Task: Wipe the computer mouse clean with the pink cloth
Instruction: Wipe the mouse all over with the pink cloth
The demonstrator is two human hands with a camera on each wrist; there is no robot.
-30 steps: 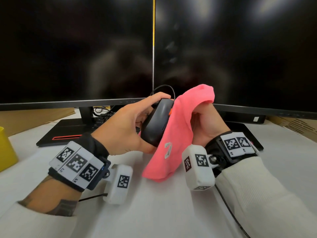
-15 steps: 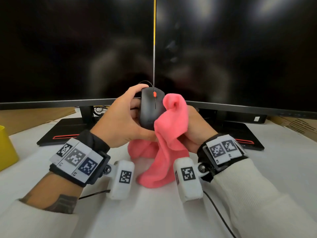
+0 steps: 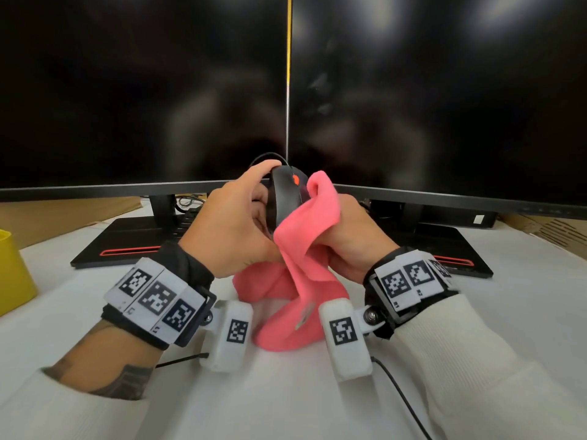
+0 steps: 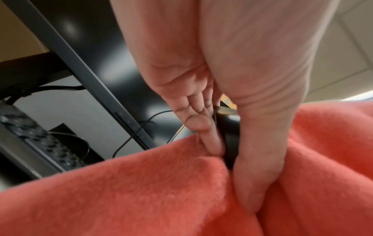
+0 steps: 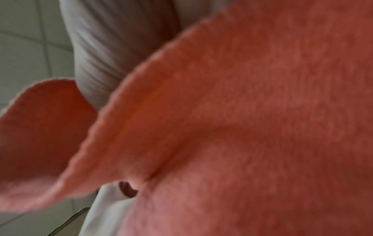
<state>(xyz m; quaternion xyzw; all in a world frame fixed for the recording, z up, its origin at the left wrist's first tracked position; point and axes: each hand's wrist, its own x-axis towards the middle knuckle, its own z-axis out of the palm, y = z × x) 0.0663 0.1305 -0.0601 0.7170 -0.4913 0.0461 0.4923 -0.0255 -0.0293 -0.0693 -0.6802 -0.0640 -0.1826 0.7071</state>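
Right wrist view: the pink cloth [image 5: 252, 127] fills nearly the whole picture, blurred; right hand's fingers hidden behind it. Head view: cloth covers the mouse's [image 3: 286, 198] right side, the left hand [image 3: 235, 230] its left. Yellow container [image 3: 12, 274] cut off at left edge. Left wrist view: keyboard [image 4: 40, 138] blurred.

Mouse held up and wiped in front of two dark monitors
The left hand [image 3: 235, 230] grips the black computer mouse [image 3: 287, 198] upright above the white table [image 3: 286, 401]; the right hand [image 3: 352, 239] presses the pink cloth [image 3: 305, 249] against its right side, the cloth's lower end trailing onto the table
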